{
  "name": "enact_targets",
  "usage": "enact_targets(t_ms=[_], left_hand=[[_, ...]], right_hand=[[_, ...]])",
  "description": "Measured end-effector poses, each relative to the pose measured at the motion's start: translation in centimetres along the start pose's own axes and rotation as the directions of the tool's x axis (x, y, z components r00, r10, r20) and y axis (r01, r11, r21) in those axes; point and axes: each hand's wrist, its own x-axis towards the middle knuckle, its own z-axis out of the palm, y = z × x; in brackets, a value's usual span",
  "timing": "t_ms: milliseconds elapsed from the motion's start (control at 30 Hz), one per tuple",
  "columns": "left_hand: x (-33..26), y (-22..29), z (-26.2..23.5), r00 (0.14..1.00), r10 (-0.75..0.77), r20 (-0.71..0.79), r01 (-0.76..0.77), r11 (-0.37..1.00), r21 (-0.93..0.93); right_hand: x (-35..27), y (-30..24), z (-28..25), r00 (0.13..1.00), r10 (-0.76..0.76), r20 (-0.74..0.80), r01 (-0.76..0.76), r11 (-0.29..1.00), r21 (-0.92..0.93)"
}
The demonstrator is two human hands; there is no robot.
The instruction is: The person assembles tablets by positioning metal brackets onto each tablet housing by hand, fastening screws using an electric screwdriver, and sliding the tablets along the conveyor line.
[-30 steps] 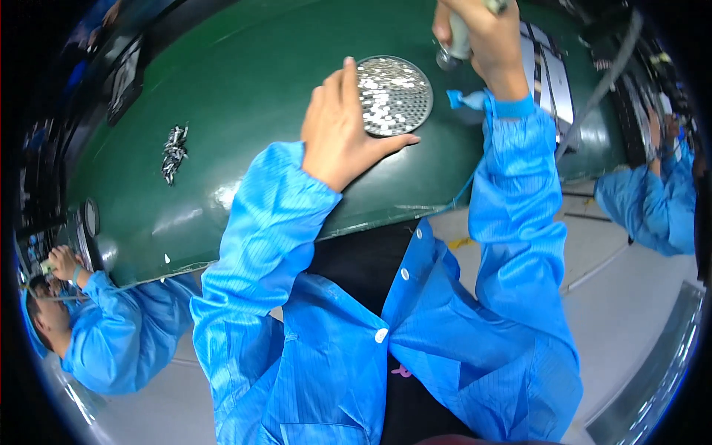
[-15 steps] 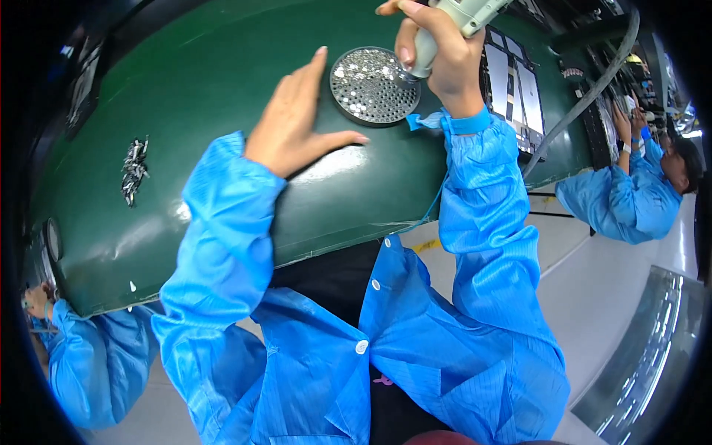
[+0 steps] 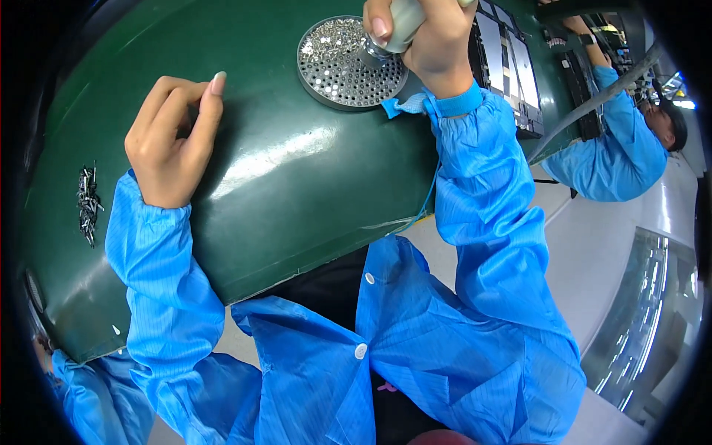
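My right hand (image 3: 443, 46) is wrapped round a pale electric screwdriver (image 3: 405, 24), whose upper body runs out of the frame. Its metal nose points down at a round, dark-rimmed screw tray (image 3: 324, 93) with a perforated face and many small shiny screws, thickest toward the upper left. To the left, my left hand (image 3: 172, 133) hovers over or rests on the green table. Its fingers are curled in with the thumb tip close to the index finger, and nothing shows in them. Left of that hand lies a loose pile of small dark and silvery pieces (image 3: 90, 206).
Right of my right hand sits a black framed assembly with silvery panels (image 3: 510, 63). A thick grey cable (image 3: 593, 101) arcs past it. A blue wrist cord (image 3: 431, 194) hangs from my right wrist. Co-workers in blue sit at right (image 3: 610, 167) and lower left (image 3: 104, 397).
My left hand has moved left from beside the tray, and its spread fingers have curled in. The view has shifted; the screwdriver's nose now stands farther over the tray.
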Motion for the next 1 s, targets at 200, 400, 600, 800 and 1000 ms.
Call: enact_targets(t_ms=[200, 400, 600, 800, 1000], left_hand=[[-0.05, -0.14, 0.01, 1.000, 0.022, 0.015, -0.022, 1.000, -0.007], [-0.26, 0.13, -0.08, 1.000, -0.002, 0.031, 0.002, 1.000, 0.000], [-0.22, 0.07, 0.05, 0.999, 0.001, 0.034, -0.001, 1.000, -0.004], [-0.13, 0.24, -0.02, 0.999, -0.005, 0.043, 0.005, 1.000, 0.010], [-0.03, 0.26, 0.15, 0.999, 0.004, 0.049, -0.005, 1.000, 0.012]], right_hand=[[-0.27, 0.16, 0.04, 1.000, 0.007, 0.026, -0.008, 1.000, 0.023], [-0.31, 0.46, -0.04, 1.000, 0.002, 0.031, -0.004, 0.999, 0.051], [-0.30, 0.24, 0.02, 0.999, 0.046, 0.027, -0.047, 0.997, 0.059], [-0.38, 0.50, 0.12, 0.999, 0.027, 0.021, -0.028, 0.997, 0.069], [-0.33, 0.73, -0.16, 1.000, 0.005, 0.007, -0.005, 0.997, 0.078]])
